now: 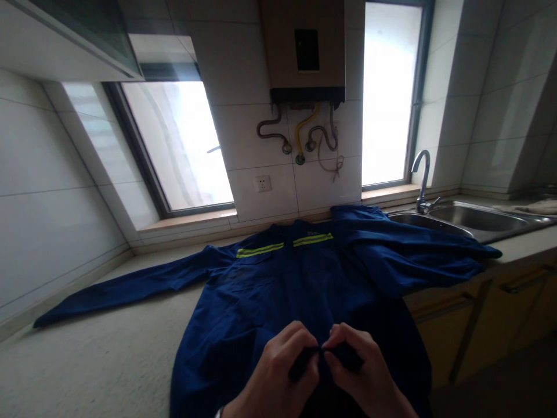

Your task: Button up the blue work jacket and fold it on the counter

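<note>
A dark blue work jacket [278, 278] with yellow reflective strips lies spread on the pale countertop [108, 348], one sleeve stretched far left, the other folded toward the sink. My left hand [274, 371] and my right hand [365, 371] meet at the jacket's front near its lower hem. Both are closed in a pinch on the front edges of the fabric, fingertips touching each other at the middle. What lies between the fingertips is too dark to make out beyond cloth.
A steel double sink [470, 219] with a curved tap [421, 174] sits at the right. A wall socket [262, 183], a water heater [307, 52] with hoses and two windows are behind. The jacket's hem hangs over the counter edge above wooden cabinet fronts [461, 319].
</note>
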`<state>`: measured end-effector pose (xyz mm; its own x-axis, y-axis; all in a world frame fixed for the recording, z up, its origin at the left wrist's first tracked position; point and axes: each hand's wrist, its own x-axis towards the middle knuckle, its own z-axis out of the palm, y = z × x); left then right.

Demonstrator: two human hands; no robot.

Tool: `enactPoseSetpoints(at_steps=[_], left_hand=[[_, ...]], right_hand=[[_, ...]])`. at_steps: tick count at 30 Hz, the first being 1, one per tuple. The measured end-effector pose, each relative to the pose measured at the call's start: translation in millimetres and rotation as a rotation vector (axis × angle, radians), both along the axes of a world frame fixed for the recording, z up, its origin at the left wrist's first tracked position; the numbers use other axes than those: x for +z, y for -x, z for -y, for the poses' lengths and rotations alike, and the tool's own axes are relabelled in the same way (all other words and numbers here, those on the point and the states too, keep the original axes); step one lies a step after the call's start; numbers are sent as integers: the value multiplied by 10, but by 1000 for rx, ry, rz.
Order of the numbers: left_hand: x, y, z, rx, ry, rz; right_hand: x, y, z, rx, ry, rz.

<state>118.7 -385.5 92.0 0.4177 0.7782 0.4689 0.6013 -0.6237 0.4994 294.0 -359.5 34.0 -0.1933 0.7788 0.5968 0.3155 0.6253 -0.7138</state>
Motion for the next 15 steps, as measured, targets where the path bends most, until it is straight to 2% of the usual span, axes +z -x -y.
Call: enactPoseSetpoints(at_steps=[7,11,13,15], left_hand=[[-3,-25,5,-49,-234,12],[44,29,-1,-30,-513,-207],[63,76,-1,-19,-679,-339],[80,120,15,-12,-835,-410]], right_hand=[[-108,-22,-40,19,-51,-14],[7,-80,-46,36,-111,2],[76,-123,-14,-34,-192,23],[121,-158,58,-195,-297,-3]])
